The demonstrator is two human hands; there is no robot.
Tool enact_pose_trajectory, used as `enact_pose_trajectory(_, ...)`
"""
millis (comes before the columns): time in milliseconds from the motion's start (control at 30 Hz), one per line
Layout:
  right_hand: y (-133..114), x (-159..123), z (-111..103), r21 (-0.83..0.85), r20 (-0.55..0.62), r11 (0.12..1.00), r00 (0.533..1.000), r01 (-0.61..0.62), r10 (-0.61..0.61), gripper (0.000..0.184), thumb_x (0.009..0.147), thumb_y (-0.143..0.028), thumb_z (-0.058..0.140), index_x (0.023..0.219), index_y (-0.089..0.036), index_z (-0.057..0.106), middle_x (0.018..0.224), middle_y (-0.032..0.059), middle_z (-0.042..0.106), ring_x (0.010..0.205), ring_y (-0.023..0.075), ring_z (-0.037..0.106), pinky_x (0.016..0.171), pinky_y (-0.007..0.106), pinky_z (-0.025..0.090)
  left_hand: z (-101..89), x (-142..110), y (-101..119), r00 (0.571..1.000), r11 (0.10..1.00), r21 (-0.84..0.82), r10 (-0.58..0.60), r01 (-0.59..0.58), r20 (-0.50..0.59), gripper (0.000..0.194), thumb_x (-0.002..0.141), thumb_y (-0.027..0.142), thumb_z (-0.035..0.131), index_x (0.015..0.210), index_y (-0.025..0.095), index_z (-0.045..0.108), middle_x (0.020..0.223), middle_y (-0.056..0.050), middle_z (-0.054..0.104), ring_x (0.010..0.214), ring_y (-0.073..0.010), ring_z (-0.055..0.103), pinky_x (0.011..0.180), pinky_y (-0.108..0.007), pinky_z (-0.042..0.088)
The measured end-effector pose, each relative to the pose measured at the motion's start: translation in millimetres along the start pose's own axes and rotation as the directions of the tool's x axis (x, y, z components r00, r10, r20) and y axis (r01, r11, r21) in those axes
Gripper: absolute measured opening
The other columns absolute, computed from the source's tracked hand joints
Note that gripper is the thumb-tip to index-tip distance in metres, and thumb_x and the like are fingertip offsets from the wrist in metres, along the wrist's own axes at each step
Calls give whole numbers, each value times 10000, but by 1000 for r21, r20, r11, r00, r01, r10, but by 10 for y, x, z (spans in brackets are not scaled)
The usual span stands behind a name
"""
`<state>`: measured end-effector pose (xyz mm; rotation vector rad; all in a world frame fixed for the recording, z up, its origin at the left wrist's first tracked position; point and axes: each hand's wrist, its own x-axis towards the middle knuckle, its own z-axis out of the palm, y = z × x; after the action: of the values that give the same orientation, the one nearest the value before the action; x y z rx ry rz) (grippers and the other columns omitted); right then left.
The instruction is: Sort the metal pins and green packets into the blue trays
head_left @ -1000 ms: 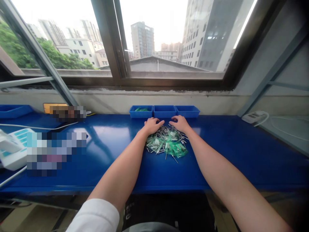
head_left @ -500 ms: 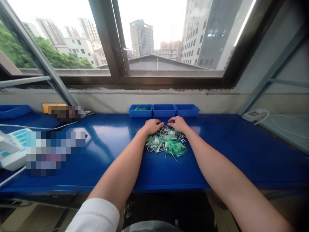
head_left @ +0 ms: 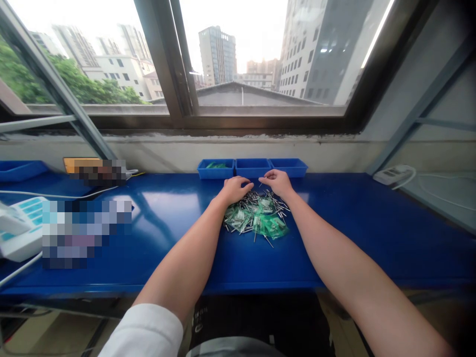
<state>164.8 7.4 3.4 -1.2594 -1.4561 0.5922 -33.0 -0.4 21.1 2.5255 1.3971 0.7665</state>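
A loose heap of thin silvery metal pins (head_left: 253,198) lies on the blue table, mixed with crumpled clear-green plastic bags (head_left: 269,224). My left hand (head_left: 237,190) rests at the far left edge of the heap, fingers curved downward and thumb apart from them; nothing shows in its grasp. Over the far right side of the heap, my right hand (head_left: 277,183) pinches one small metal pin (head_left: 261,183) between thumb and fingertips. A few pins (head_left: 268,241) stick out at the near side of the heap.
Behind the heap stand three blue bins in a row; the left bin (head_left: 215,171) holds green plastic, the middle bin (head_left: 253,167) and right bin (head_left: 289,168) adjoin it. A white device (head_left: 22,228) with cables sits at left, a power strip (head_left: 394,175) at far right.
My right hand came down to the heap, then rose slightly with a pin pinched in its fingertips. My left hand stayed at the heap, shifting only a little.
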Motion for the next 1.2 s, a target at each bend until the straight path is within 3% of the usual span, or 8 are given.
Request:
enact_pose_trajectory(133,-72,-34,46,99,44,995,999,-8,3,396,519,-506,766,638,-184,569,544,5,600,500,144,545,494,265,422,-33,-17,56,997,996,-35,76,-77,-29,370,866,467,440,1028,235,680,1069,-23,675,1045,-207,575,921,-302,413)
enact_pose_trajectory(300,-153,-65,84,107,82,994,997,-7,-1,438,483,-544,779,596,-184,557,522,10,598,468,139,536,463,258,402,-43,-13,82,998,998,-16,55,-55,2,315,882,381,429,938,228,699,987,-30,691,975,-201,600,877,-293,429)
enact_pose_trajectory(567,-207,-89,70,228,122,972,992,-51,23,423,552,-519,748,738,-158,631,638,40,666,488,117,537,470,249,429,22,18,-14,992,994,-16,102,-104,-73,299,889,344,422,919,219,691,958,-30,696,922,-191,613,845,-296,436)
enact_pose_trajectory(900,-168,-67,41,181,130,982,991,-55,32,315,641,-423,693,800,-152,712,732,57,704,513,116,538,481,248,440,-14,-2,22,1000,1000,5,-10,10,-21,293,890,370,420,958,238,672,1031,-24,679,995,-199,586,904,-316,401)
enact_pose_trajectory(1033,-167,-46,9,193,73,977,995,-85,72,299,655,-357,683,864,-146,717,803,71,717,601,155,608,574,283,502,-18,-4,10,996,999,-6,-37,37,-78,297,883,401,434,1003,223,639,1034,-32,676,999,-203,583,902,-325,392)
enact_pose_trajectory(1200,-99,39,-36,302,-42,952,997,-44,59,426,626,-205,669,1046,-135,669,1015,86,700,991,227,631,868,339,494,0,6,-31,989,995,27,-91,94,-114,274,880,376,440,1007,213,620,1038,-43,670,1020,-220,573,918,-366,365)
